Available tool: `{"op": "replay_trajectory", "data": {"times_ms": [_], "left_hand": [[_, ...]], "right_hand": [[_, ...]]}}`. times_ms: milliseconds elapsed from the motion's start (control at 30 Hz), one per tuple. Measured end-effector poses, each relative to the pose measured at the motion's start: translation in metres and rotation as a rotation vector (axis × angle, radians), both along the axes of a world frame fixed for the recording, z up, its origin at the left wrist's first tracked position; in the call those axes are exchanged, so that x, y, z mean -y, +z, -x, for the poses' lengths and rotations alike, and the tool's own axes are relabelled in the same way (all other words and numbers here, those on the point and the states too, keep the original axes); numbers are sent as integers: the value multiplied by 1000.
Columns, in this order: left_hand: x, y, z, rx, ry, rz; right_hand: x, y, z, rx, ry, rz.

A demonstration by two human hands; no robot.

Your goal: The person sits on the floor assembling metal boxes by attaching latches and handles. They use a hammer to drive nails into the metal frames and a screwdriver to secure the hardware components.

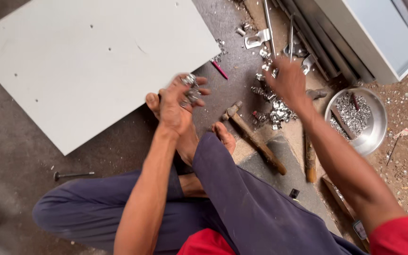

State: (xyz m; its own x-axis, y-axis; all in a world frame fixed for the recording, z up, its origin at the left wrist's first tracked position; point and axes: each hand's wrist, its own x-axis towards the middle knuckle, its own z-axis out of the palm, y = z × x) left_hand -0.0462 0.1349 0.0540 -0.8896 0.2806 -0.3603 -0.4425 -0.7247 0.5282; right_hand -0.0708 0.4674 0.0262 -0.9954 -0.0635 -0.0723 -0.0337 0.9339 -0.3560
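I sit cross-legged on a dark floor. My left hand (178,101) is raised above my feet and closed around a clump of small shiny metal fittings (191,89). My right hand (286,82) reaches forward, blurred, over a scattered pile of the same metal fittings (275,113); whether it holds any cannot be seen. A wooden-handled hammer (256,139) lies on the floor between the two hands, its head near my toes.
A large white board (81,61) with small holes lies at the left. A round metal bowl (378,134) of small screws sits at right. Metal rods, brackets (256,38), a red pencil (219,70), a long bolt (73,175) and a white cabinet (383,33) surround them.
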Motion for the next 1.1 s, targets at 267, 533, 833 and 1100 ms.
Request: {"op": "replay_trajectory", "data": {"times_ms": [267, 533, 833, 1100], "left_hand": [[104, 41, 20, -232, 138, 1185], [201, 54, -7, -397, 249, 1581], [204, 30, -15, -393, 104, 1561], [205, 22, -27, -447, 162, 1465]], "right_hand": [[16, -23, 114, -145, -327, 135], [47, 78, 72, -421, 116, 176], [187, 148, 39, 499, -416, 1025], [274, 111, -4, 677, -36, 1134]]}}
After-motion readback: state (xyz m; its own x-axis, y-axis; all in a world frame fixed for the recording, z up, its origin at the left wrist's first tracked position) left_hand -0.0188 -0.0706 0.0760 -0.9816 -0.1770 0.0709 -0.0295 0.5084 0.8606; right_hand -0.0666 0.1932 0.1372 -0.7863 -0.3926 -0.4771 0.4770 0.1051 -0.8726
